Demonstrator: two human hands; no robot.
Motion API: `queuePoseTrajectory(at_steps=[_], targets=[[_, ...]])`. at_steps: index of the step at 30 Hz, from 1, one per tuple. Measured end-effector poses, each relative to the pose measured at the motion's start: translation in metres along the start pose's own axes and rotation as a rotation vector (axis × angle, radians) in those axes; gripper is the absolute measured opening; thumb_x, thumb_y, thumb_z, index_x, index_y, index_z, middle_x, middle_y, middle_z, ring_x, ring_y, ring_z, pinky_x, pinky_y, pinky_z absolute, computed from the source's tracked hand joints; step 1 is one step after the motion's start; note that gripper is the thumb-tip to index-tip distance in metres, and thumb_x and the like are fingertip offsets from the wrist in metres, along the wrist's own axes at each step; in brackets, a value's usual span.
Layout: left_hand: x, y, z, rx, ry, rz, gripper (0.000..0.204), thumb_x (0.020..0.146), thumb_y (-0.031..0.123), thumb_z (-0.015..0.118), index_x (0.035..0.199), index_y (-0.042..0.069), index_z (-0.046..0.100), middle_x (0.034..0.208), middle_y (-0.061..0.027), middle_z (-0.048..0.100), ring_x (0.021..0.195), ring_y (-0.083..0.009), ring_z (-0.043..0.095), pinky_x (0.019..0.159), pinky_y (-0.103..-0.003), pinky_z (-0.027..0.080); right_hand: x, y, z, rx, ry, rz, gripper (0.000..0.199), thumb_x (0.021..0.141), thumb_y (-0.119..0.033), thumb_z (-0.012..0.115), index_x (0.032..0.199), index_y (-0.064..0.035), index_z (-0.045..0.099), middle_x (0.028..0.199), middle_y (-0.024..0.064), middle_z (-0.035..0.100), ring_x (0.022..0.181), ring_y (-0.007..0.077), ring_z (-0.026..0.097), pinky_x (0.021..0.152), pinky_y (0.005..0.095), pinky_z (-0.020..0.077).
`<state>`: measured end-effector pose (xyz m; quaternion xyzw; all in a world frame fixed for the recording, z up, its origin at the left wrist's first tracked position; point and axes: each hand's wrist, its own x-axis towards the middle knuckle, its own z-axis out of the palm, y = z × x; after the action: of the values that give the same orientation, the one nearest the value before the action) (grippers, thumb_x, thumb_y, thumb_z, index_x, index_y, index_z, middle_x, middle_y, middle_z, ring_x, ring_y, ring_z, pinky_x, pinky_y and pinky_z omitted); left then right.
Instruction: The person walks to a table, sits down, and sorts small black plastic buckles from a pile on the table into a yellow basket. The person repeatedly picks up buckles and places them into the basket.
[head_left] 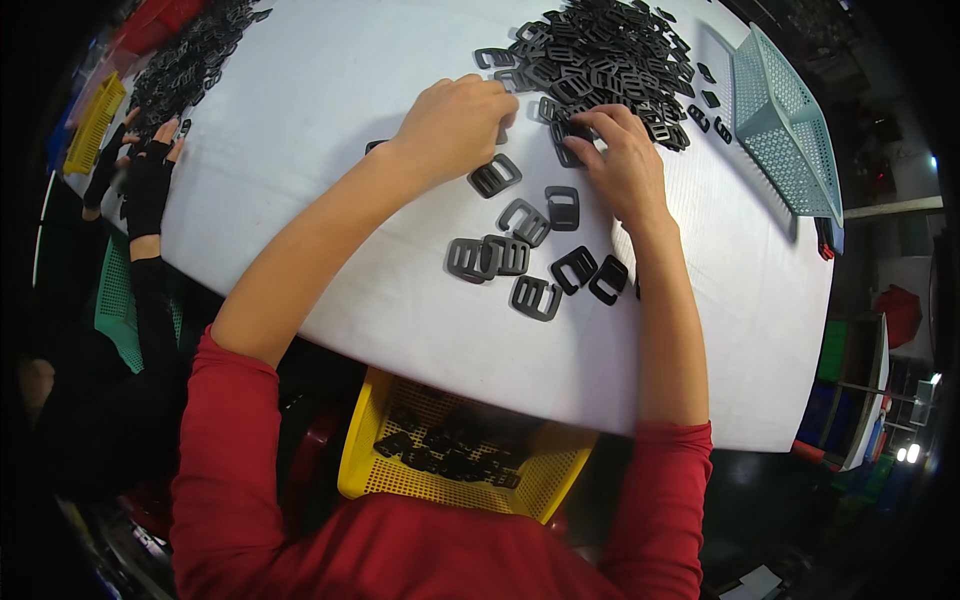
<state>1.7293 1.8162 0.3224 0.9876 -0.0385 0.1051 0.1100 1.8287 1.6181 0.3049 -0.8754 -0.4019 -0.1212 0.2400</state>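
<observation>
Black plastic strap buckles lie in a large pile (600, 60) at the far side of the white table. My left hand (455, 130) is at the pile's near left edge with its fingers curled in; what they hold is mostly hidden. My right hand (628, 165) is at the pile's near edge, its thumb and fingers closed on a black buckle (563, 150). Between my forearms lie several loose buckles, among them a dark one (495, 176), an upright one (563, 208) and an overlapping greyish pair (470, 259).
A pale blue-green perforated basket (790, 120) stands at the table's right edge. Below the near edge, a yellow crate (365, 450) holds black pieces. At the left, a co-worker's black-gloved hands (148, 185) are by another buckle pile (190, 70); a yellow basket (95, 125) is beside it.
</observation>
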Motion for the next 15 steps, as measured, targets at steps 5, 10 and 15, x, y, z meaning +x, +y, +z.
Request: queuePoseTrajectory(at_steps=[5, 10, 15], targets=[[0.03, 0.009, 0.037, -0.165, 0.209, 0.177, 0.026, 0.082, 0.009, 0.058, 0.107, 0.011, 0.065, 0.106, 0.0006, 0.065, 0.098, -0.0239, 0.056, 0.087, -0.038, 0.049, -0.001, 0.002, 0.008, 0.179, 0.013, 0.025, 0.019, 0.078, -0.017, 0.071, 0.096, -0.0102, 0.07, 0.102, 0.0064, 0.062, 0.095, 0.0267, 0.059, 0.082, 0.0367, 0.0492], [0.044, 0.017, 0.049, -0.104, 0.248, 0.19, 0.021, 0.084, 0.015, 0.063, 0.103, 0.011, 0.069, 0.106, 0.0032, 0.067, 0.1, -0.0224, 0.056, 0.085, -0.036, 0.05, -0.006, 0.005, 0.002, 0.382, -0.029, 0.233, 0.02, 0.079, -0.008, 0.071, 0.099, -0.0062, 0.068, 0.094, 0.0083, 0.066, 0.083, 0.0215, 0.064, 0.074, 0.0325, 0.0505], [0.041, 0.017, 0.042, -0.481, 0.306, 0.018, 0.018, 0.088, 0.019, 0.063, 0.1, 0.008, 0.071, 0.094, -0.0026, 0.07, 0.082, -0.019, 0.063, 0.076, -0.029, 0.051, -0.001, 0.01, -0.008, 0.687, -0.036, 0.359, 0.024, 0.083, -0.007, 0.068, 0.107, -0.0042, 0.067, 0.098, 0.0073, 0.069, 0.088, 0.0117, 0.063, 0.073, 0.0262, 0.05]])
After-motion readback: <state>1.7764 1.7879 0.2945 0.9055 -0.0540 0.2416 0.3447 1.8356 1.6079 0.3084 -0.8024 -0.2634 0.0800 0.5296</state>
